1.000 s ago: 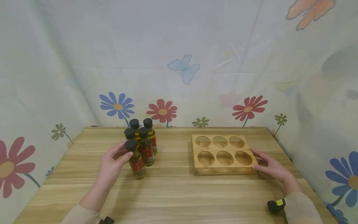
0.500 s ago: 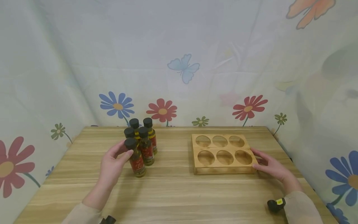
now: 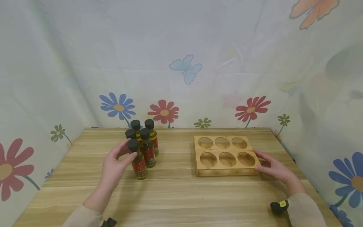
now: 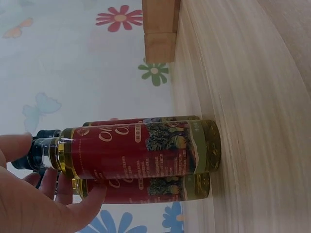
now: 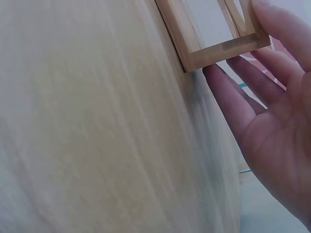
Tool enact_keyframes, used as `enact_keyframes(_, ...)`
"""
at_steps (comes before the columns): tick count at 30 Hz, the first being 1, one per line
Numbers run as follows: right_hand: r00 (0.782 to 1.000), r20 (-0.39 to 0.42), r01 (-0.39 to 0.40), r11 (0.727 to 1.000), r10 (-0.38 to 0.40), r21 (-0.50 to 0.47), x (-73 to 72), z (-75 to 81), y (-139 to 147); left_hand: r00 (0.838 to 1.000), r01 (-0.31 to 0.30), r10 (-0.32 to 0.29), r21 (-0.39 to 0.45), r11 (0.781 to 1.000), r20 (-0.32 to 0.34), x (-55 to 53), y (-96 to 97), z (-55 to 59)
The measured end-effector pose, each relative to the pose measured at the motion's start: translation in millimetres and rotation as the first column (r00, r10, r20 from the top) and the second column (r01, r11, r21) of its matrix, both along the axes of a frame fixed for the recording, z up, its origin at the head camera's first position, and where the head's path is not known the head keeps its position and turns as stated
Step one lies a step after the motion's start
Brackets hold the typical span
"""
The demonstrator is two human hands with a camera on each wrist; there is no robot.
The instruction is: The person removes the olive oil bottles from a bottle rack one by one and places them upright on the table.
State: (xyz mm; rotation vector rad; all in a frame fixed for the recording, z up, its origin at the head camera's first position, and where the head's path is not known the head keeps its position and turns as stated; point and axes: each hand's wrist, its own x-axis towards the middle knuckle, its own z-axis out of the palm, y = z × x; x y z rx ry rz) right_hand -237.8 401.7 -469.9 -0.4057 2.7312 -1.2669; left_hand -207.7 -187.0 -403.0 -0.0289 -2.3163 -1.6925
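In the head view, my left hand (image 3: 112,164) pinches the neck of the nearest olive oil bottle (image 3: 139,167) just under its black cap. That bottle stands upright, with a red label and yellow-green oil, in front of several matching bottles (image 3: 148,153). The left wrist view shows the thumb at the cap and the fingers (image 4: 63,187) around the neck. At the right, a wooden rack (image 3: 227,171) with two rows of round holes lies on the table. My right hand (image 3: 275,168) touches the rack's right end with fairly straight fingers; the right wrist view shows the fingertips (image 5: 214,77) against the end piece.
A wood-grain table (image 3: 181,198) carries everything. Behind and beside it hangs a pale curtain (image 3: 136,63) printed with flowers and butterflies. Bare tabletop lies between the bottles and the rack.
The nearest bottle and my left hand around its neck have shifted very slightly to the back. My right hand and the rack stay put.
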Motion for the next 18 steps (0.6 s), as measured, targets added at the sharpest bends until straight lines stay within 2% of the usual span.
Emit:
enact_keyframes(4, 1.0, -0.017, -0.018, 1.0, 0.018, 0.021, -0.7, 2.7, 0.3, 1.0, 0.01, -0.011, -0.044, 0.999, -0.029, 3.2, -1.5, 1.6)
enact_keyframes(10, 0.998, -0.05, -0.028, 0.996, 0.032, 0.081, 3.0, 14.0, -6.1, 0.991, -0.022, 0.01, -0.089, 0.996, -0.135, 11.1, -2.9, 13.6)
enact_keyframes(14, 0.99, -0.131, -0.035, 0.99, 0.053, 0.134, 6.2, 27.7, -19.2, 0.979, -0.045, 0.019, -0.127, 0.991, -0.202, 14.7, -1.8, 24.8)
enact_keyframes(18, 0.968, -0.236, -0.034, 0.978, 0.082, 0.204, 7.8, 45.1, -42.5, 0.967, -0.069, 0.017, -0.198, 0.978, -0.254, 15.2, 3.1, 34.1)
